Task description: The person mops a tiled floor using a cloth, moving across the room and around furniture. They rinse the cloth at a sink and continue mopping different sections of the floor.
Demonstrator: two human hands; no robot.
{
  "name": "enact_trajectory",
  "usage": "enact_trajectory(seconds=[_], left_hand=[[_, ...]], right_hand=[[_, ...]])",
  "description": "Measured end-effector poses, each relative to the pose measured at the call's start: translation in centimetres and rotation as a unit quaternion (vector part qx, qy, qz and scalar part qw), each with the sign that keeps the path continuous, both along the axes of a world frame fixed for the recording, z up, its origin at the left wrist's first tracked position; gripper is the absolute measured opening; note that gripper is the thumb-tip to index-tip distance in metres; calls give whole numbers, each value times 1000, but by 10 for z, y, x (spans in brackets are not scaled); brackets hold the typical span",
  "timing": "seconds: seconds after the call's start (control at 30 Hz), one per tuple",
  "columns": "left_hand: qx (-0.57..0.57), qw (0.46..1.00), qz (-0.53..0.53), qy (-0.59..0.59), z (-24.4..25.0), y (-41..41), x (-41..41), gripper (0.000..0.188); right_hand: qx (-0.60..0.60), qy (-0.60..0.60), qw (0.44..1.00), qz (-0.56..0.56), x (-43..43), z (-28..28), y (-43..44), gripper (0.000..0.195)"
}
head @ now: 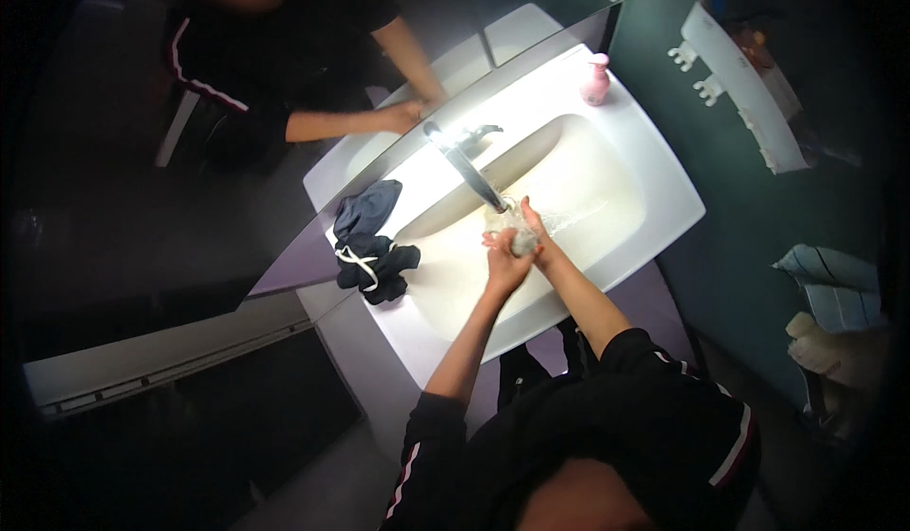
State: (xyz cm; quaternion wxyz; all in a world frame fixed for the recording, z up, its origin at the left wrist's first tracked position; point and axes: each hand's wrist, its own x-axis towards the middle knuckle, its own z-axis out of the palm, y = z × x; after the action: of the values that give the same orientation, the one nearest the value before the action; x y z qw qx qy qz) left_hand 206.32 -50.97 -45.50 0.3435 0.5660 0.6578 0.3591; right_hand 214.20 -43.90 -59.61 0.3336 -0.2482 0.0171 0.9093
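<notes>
Water runs from a chrome faucet (473,174) into a white washbasin (657,182). Under the stream, my left hand (506,268) and my right hand (539,236) are close together. A small greyish-white wet item (524,241), perhaps cloth, lies between them; my left hand's fingers curl at it and the right palm is beside it, thumb raised. Whether the right hand also grips it is unclear. To the left, on the basin's rim, lie a dark grey cloth (370,207) and a crumpled black cloth with a white drawstring (377,266).
A pink pump bottle (596,81) stands at the basin's back right corner. A mirror (234,197) rises behind the basin. On the right wall are a white rack with hooks (746,93) and hanging cloths (839,296).
</notes>
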Motion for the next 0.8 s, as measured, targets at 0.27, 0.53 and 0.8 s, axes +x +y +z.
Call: enact_trajectory(seconds=[0.27,0.53,0.8], left_hand=[[17,983,163,-81,-91,59,-73,26],[-147,977,146,-44,-74,57,-36,40],[-129,985,32,-110,-32,62,-51,52]], right_hand=[[-59,-243,965,-83,-49,59,-29,52],[-80,-315,943,-77,-13,61,-9,55],[-185,-281,941,37,13,53,-12,64]])
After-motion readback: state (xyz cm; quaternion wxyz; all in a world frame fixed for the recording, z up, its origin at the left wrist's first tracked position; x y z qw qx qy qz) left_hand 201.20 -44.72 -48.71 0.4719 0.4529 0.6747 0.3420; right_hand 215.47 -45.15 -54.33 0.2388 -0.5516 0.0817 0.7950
